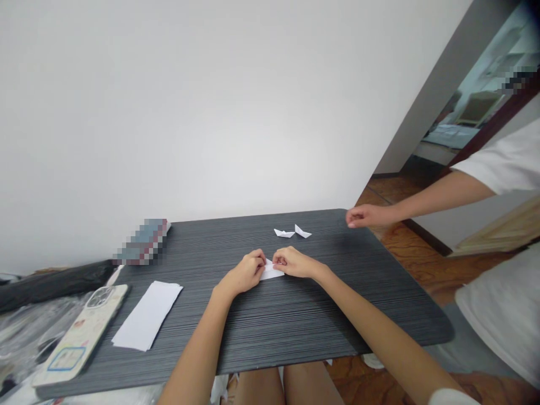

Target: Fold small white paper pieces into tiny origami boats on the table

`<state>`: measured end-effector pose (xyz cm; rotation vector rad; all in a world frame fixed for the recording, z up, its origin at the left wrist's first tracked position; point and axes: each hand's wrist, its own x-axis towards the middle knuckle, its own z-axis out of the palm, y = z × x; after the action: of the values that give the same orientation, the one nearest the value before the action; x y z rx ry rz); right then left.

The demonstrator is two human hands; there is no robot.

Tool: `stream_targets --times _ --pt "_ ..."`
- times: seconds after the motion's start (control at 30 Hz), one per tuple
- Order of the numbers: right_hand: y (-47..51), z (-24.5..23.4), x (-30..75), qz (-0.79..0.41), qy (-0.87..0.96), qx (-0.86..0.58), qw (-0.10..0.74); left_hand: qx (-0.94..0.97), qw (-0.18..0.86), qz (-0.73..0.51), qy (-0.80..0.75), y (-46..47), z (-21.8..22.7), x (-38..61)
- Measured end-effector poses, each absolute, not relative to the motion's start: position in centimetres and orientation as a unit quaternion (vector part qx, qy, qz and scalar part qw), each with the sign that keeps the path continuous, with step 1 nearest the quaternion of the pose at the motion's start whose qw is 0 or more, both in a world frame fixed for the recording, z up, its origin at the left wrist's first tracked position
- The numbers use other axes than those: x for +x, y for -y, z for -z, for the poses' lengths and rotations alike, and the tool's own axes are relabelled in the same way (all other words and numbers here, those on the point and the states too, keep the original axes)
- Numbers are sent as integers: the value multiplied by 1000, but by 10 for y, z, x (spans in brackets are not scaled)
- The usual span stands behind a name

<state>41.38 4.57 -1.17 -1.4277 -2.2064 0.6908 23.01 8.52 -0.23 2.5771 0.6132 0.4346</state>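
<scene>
Near the middle of the dark table, a small folded white paper (270, 272) lies between my two hands. My left hand (248, 272) pinches its left side, fingers curled over the edge. From the right, my right hand (295, 262) grips the paper's upper right part between thumb and fingers. The fingertips cover part of the folds. Just beyond my hands sit two folded paper boats, one on the left (284, 233) and one on the right (302, 232), close together.
A stack of white paper sheets (147, 316) lies at the left, beside a phone in a pale case (82, 336). A blurred box-like object (143, 242) stands at the table's back left. Another person's hand (368, 216) hovers by the table's right edge. A white wall (236, 112) borders the back.
</scene>
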Motion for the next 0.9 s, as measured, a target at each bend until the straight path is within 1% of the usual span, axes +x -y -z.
stream_targets --times 0.17,0.43,0.57,0.73,0.9 --pt "-51 4 411 -268 794 -519 169 936 219 -146 -234 -88 7 230" --pt "-56 -7 409 -254 804 -532 78 943 210 -116 -228 -89 11 227" --pt "-54 -8 408 -249 814 -519 80 945 215 -121 -217 -89 10 227" --pt "-50 -8 408 -233 823 -503 122 931 264 -140 -211 -91 11 229" --pt "-56 0 411 -305 796 -505 131 913 296 -152 -236 -95 12 229"
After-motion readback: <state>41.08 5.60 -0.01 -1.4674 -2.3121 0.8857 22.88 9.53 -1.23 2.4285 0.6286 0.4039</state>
